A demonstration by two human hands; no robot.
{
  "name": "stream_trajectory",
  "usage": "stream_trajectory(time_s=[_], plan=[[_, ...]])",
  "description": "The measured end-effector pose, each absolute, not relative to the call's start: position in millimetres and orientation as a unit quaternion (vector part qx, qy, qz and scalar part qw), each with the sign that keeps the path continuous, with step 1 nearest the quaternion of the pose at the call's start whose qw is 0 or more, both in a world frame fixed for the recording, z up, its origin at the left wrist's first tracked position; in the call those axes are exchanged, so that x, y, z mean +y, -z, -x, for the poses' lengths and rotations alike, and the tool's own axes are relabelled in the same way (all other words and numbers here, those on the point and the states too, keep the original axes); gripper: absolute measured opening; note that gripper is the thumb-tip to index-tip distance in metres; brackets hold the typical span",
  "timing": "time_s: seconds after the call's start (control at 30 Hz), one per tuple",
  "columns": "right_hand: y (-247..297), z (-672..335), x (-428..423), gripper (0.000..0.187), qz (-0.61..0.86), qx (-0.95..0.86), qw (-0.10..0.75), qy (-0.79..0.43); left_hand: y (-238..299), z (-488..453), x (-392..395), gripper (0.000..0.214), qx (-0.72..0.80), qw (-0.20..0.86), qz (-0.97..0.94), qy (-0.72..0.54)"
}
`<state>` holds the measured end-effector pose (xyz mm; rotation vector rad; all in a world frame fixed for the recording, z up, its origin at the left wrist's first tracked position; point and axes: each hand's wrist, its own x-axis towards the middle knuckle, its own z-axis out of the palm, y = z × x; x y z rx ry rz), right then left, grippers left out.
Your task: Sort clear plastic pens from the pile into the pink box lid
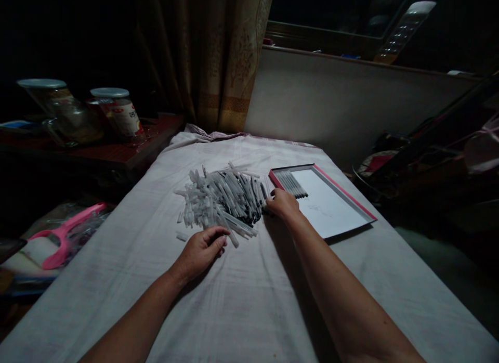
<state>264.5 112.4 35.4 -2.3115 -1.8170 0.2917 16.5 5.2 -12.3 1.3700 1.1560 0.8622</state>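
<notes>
A loose heap of clear and grey pens (224, 194), many with black tips, lies on the cloth-covered surface. At the near edge of the heap is my left hand (205, 246), its thumb and fingers bent together beside a clear tube (235, 240); what they hold, if anything, is hidden. My right hand (284, 203) is between the heap and a shallow box (343, 189), fingers closed by the dark tips at the heap's right side. Whatever is in those fingers cannot be made out. Inside the box, a row of pens (290, 183) lies side by side at the left end.
A white cloth (218, 311) covers the surface, with a curtain (234, 66) behind it. Lidded jars (122, 113) stand on a dark red table (156, 139) at left. A pink-handled item (64, 235) lies below. A bottle (405, 33) leans on the window ledge.
</notes>
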Motion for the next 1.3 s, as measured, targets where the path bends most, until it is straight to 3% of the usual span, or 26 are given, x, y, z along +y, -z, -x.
stream_trajectory(time_s=[0.13,0.27,0.33,0.4,0.6,0.7,0.83,1.0,1.3], plan=[[-35,-269,76,0.037,0.746,-0.636,0.176,-0.088,10,-15,0,0.033,0.487,0.462,-0.642,-0.371],[-22,-263,35,0.028,0.57,-0.708,0.39,-0.151,2,-14,-7,0.024,0.446,0.159,-0.761,-0.444],[-16,-254,19,0.024,0.499,-0.728,0.432,-0.189,0,-15,-10,0.028,0.425,0.038,-0.79,-0.441],[-14,-244,8,0.022,0.457,-0.736,0.447,-0.221,0,-16,-10,0.033,0.423,-0.019,-0.811,-0.403],[-6,-239,10,0.023,0.464,-0.68,0.459,-0.335,11,-15,-6,0.027,0.428,0.0,-0.847,-0.316],[2,-247,21,0.03,0.551,-0.628,0.463,-0.297,16,-13,-3,0.03,0.444,0.012,-0.83,-0.338],[6,-250,34,0.026,0.655,-0.643,0.363,-0.158,16,-12,-2,0.028,0.441,0.024,-0.825,-0.351],[-3,-240,43,0.021,0.723,-0.641,0.225,-0.127,12,-12,-2,0.023,0.44,0.039,-0.819,-0.367],[-8,-238,46,0.022,0.718,-0.663,0.177,-0.115,14,-11,0,0.024,0.458,0.07,-0.81,-0.359]])
